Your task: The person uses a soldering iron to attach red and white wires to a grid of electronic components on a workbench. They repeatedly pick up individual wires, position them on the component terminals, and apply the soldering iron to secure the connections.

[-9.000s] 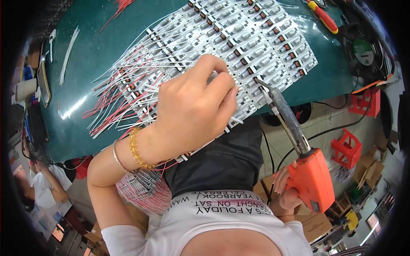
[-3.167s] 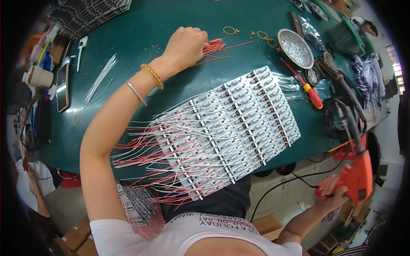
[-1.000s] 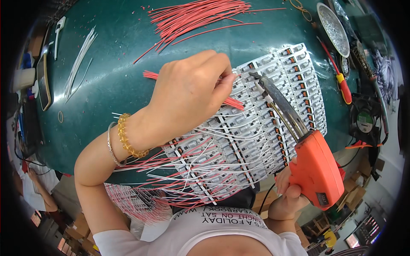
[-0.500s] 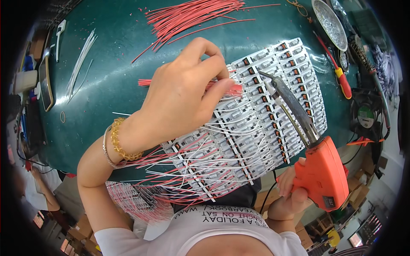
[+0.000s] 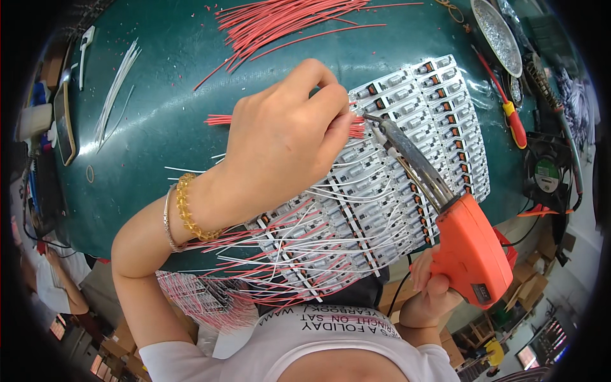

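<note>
My left hand [image 5: 280,140] pinches a small bunch of short red wires [image 5: 219,120] and holds their ends over a panel of white circuit board strips [image 5: 407,184] on the green table. My right hand [image 5: 433,293] grips an orange soldering gun [image 5: 474,248] by its handle near the table's front edge. The gun's metal tip [image 5: 372,120] touches the panel right beside my left fingertips. Red and white wires stick out from the panel's near edge toward me.
A loose pile of red wires [image 5: 286,19] lies at the back of the green table [image 5: 159,146]. White wires [image 5: 114,83] and a phone [image 5: 65,124] lie at the left. At the right are a red screwdriver [image 5: 509,111], a metal dish [image 5: 496,35] and a small fan [image 5: 547,175].
My left hand reached to the red wire pile, came back with a bunch and now holds it on the panel. The soldering gun has swung in until its tip meets the wires.
</note>
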`<state>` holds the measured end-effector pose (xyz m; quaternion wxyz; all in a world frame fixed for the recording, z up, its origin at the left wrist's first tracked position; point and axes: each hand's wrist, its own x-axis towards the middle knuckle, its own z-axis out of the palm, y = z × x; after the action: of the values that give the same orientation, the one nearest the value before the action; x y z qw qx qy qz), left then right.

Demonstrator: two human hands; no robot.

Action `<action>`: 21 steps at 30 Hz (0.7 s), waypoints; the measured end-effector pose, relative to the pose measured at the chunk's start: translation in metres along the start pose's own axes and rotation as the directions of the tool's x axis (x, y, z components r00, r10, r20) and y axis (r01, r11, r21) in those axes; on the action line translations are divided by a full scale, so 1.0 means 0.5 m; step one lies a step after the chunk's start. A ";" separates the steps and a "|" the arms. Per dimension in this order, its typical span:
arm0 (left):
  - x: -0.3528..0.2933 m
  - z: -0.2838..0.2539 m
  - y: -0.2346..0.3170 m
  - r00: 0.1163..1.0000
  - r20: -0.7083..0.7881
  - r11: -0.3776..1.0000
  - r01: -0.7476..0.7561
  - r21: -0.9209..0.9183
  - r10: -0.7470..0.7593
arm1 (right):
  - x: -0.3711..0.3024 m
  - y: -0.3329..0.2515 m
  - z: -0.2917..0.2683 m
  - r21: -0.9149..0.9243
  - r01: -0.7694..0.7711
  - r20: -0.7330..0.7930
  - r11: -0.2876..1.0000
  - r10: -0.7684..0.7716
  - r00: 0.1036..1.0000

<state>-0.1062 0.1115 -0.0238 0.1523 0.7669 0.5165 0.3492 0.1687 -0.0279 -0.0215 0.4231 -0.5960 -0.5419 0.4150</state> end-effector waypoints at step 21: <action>0.001 -0.018 0.017 0.999 0.015 0.993 -0.039 -0.116 0.041 | 0.009 -0.031 0.016 0.219 0.071 -0.041 0.973 -0.064 0.997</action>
<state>-0.1064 0.1073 -0.0120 0.1937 0.7701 0.4786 0.3748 0.1568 -0.0220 -0.0094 0.5095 -0.5335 -0.5054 0.4477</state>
